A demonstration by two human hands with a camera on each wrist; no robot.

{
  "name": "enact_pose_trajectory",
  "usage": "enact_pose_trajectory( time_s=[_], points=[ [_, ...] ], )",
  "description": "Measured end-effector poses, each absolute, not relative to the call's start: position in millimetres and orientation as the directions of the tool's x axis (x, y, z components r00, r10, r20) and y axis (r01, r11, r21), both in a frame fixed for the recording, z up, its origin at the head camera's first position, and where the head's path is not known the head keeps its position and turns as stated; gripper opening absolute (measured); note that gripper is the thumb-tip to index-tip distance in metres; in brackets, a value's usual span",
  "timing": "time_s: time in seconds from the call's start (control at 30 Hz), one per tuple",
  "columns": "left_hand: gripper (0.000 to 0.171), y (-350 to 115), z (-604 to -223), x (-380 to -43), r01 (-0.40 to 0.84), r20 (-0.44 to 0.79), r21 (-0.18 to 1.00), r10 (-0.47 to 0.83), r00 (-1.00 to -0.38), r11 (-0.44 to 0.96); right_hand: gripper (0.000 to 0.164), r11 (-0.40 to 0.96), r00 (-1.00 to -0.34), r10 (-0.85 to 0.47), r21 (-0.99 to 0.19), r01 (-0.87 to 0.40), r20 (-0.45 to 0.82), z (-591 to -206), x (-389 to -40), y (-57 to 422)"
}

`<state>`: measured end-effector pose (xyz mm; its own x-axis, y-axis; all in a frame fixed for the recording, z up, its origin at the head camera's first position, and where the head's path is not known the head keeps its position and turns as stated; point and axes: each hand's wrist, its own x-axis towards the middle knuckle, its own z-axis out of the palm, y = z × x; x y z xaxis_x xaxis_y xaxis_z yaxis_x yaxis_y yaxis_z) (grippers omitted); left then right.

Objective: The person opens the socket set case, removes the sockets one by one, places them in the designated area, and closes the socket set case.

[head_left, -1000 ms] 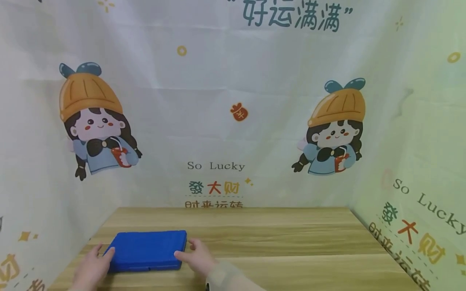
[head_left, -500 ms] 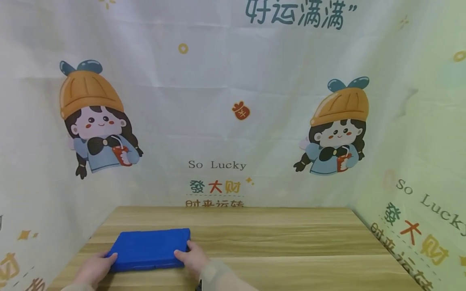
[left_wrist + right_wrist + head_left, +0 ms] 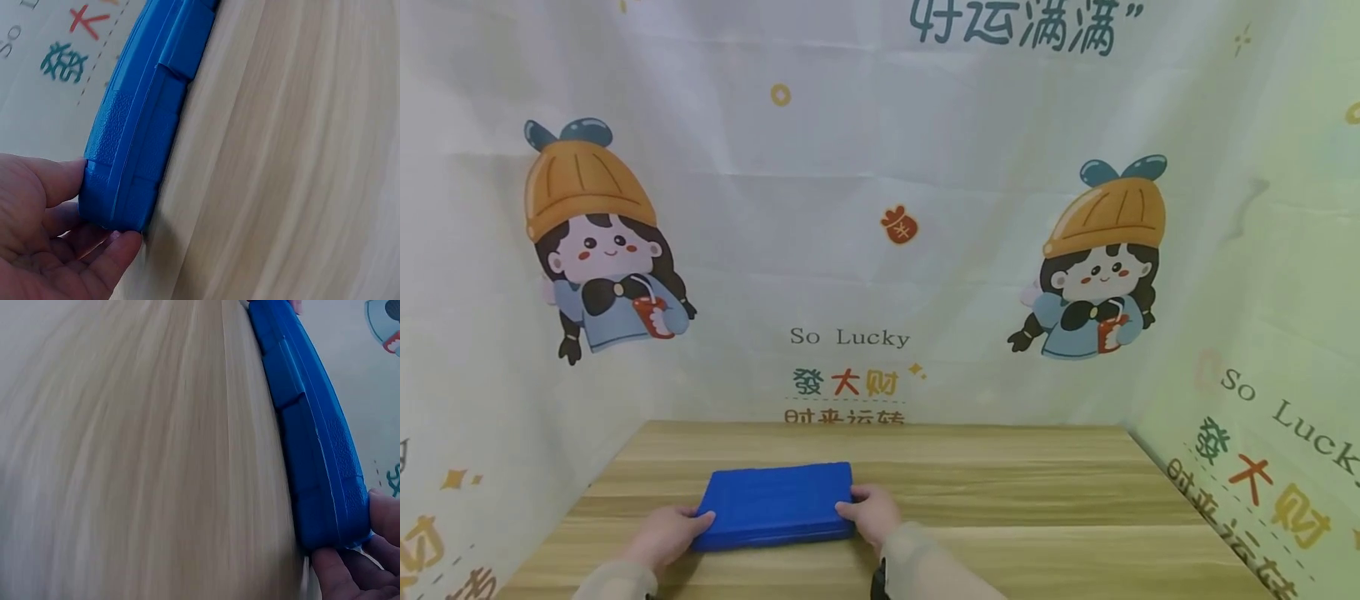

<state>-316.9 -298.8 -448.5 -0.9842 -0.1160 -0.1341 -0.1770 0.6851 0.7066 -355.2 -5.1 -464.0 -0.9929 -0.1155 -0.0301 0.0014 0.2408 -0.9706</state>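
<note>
A flat blue plastic case with a closed lid lies level, low over the wooden table, left of the middle in the head view. My left hand grips its left end, thumb on top and fingers curled at the end and lower edge. At the other end my right hand holds it the same way. Latch tabs show on the front side of the case in the left wrist view. Whether the underside touches the wood cannot be told. What the case contains is hidden.
The wooden table stretches to the right of the case and behind it. Printed fabric with cartoon figures and lettering hangs along the table's back and sides.
Both hands have closed on the ends of the blue case and carried it to the right, towards the middle of the table. The head view has shifted slightly.
</note>
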Motion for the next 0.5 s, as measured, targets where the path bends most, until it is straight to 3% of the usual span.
enact_pose_trajectory(
  time_s=[0.23,0.5],
  points=[
    [0.053,-253.9,-445.6,-323.9,-0.089,-0.056,0.71,-0.07,-0.996,0.698,0.046,0.26,-0.987,-0.15,-0.965,0.007,-0.048,-457.2,-355.4,42.8],
    [0.051,-210.5,-446.8,-325.7,-0.065,-0.049,0.702,-0.042,-0.998,0.709,0.05,0.264,-0.983,-0.17,-0.964,0.02,-0.067,-462.1,-353.5,91.0]
  ],
)
